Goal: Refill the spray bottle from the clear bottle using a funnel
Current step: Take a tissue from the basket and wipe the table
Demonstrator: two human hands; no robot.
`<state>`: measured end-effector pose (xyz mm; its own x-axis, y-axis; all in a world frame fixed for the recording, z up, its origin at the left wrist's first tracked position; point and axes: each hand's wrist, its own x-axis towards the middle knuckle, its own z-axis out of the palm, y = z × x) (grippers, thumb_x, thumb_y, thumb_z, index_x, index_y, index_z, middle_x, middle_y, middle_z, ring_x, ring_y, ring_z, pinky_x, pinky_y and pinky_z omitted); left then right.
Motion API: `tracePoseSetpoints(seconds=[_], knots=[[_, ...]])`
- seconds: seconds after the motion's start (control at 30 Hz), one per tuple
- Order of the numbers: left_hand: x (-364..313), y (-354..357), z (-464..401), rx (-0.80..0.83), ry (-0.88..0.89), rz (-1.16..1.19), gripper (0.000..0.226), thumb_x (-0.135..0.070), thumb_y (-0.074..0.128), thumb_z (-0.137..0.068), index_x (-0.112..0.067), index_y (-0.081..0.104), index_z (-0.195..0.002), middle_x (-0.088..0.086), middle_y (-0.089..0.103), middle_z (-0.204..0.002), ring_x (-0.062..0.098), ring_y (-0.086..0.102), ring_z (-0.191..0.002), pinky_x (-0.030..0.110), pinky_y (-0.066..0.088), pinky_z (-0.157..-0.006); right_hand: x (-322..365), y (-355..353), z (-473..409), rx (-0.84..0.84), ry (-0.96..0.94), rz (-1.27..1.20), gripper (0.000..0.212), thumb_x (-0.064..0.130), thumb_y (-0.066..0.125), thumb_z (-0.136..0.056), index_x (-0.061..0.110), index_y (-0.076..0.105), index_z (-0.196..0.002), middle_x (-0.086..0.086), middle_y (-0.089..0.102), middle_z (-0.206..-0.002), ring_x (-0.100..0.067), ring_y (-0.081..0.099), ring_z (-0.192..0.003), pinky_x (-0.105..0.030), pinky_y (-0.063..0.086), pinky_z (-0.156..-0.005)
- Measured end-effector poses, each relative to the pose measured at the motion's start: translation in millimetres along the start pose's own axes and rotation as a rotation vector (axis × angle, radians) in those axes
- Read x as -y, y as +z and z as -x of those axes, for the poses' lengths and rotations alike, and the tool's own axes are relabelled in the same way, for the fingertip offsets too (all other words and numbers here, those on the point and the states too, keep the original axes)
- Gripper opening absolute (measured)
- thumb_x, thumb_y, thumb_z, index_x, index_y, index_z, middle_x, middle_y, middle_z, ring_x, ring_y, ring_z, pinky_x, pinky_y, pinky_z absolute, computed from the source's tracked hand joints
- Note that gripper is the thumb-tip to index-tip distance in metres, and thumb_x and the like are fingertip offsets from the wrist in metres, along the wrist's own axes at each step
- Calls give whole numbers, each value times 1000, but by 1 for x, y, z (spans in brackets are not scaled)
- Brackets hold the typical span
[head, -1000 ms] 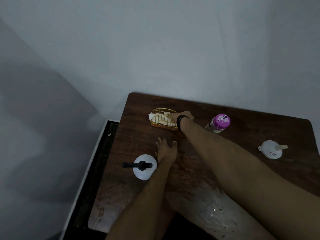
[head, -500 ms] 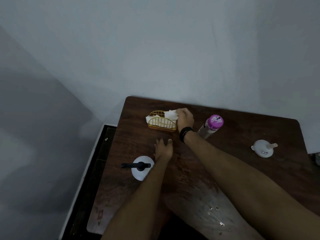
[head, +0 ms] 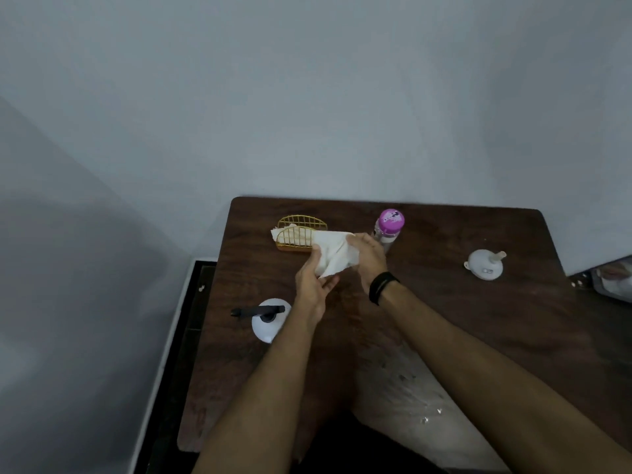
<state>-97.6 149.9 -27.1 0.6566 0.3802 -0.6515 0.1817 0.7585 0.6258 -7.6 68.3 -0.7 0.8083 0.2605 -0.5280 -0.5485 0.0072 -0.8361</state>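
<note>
Both hands, the left hand (head: 313, 285) and right hand (head: 367, 256), are gripping a crumpled white paper napkin (head: 333, 253) (probably for drips); the white dome-shaped spray bottle with black nozzle (head: 268, 318), pink-capped clear bottle (head: 390, 227) and white plastic funnel (head: 485, 265) are standing untouched, so wiping gently is wise.

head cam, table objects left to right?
White spray bottle with black trigger head → gold wire napkin holder → white paper napkin held in both hands → clear bottle with pink cap → white plastic funnel.
</note>
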Motion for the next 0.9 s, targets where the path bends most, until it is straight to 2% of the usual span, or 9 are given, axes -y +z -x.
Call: tracePoseSetpoints(seconds=[0.1, 0.17, 0.23, 0.4, 0.47, 0.6, 0.73, 0.8, 0.9], knots=[[12, 0, 12, -15, -39, -88, 24, -21, 68, -91, -13, 69, -114, 8, 72, -106, 22, 67, -98, 32, 54, -78, -18, -32, 8, -31, 66, 60, 8, 16, 64, -91, 15, 63, -84, -7, 68, -93, -22, 64, -85, -38, 54, -74], [25, -1, 17, -42, -81, -173, 11, -12, 64, -92, -15, 71, -101, 7, 72, -102, 23, 66, -96, 34, 54, -80, -31, -54, 14, -67, 77, 105, 6, 19, 66, -90, 14, 66, -87, -9, 70, -97, -26, 65, -91, -44, 55, -84], [41, -1, 24, -69, -123, -231, 11, -14, 59, -96, -15, 69, -97, 8, 71, -100, 22, 65, -93, 36, 55, -83, -42, -80, 24, -97, 73, 140, 7, 20, 67, -91, 14, 67, -88, -10, 71, -97, -26, 65, -90, -46, 55, -85], [80, 4, 37, 24, -286, -382, 42, -55, 55, -94, -17, 67, -108, 8, 71, -110, 26, 66, -106, 45, 54, -96, -61, -129, 50, -33, 111, 177, 10, 18, 67, -91, 10, 67, -97, -13, 71, -100, -25, 66, -91, -44, 58, -84], [97, 9, 43, 32, -236, -567, 35, -39, 70, -90, -13, 67, -113, 9, 71, -113, 23, 67, -102, 39, 58, -88, -67, -146, 58, 19, 147, 157, 12, 14, 67, -91, 8, 67, -102, -13, 71, -102, -27, 67, -94, -44, 58, -82], [123, 20, 49, -23, -130, -706, 20, -14, 74, -87, -8, 69, -106, 6, 72, -102, 20, 68, -91, 33, 57, -76, -71, -182, 70, 32, 148, 305, 20, 4, 68, -87, 1, 67, -107, -8, 70, -95, -17, 66, -81, -22, 56, -61], [154, 33, 53, 10, -143, -785, 28, -15, 74, -87, -5, 68, -113, 7, 71, -107, 18, 67, -90, 24, 55, -60, -84, -219, 68, -49, 128, 478, 14, 5, 74, -82, 12, 70, -94, -10, 71, -99, -23, 67, -90, -29, 58, -71], [170, 38, 53, 36, -154, -851, 29, -20, 74, -86, -8, 70, -112, 8, 73, -106, 17, 69, -88, 28, 58, -64, -85, -230, 66, -128, 61, 554, 18, 9, 75, -80, 21, 69, -92, -1, 71, -95, -21, 67, -91, -29, 56, -72], [189, 50, 51, -42, -108, -1076, 35, -40, 75, -82, -12, 71, -101, -1, 72, -98, 16, 67, -90, 35, 58, -73, -77, -244, 63, -229, -141, 772, 29, 10, 69, -83, 16, 64, -110, -1, 64, -107, -14, 57, -98, -22, 46, -80]])
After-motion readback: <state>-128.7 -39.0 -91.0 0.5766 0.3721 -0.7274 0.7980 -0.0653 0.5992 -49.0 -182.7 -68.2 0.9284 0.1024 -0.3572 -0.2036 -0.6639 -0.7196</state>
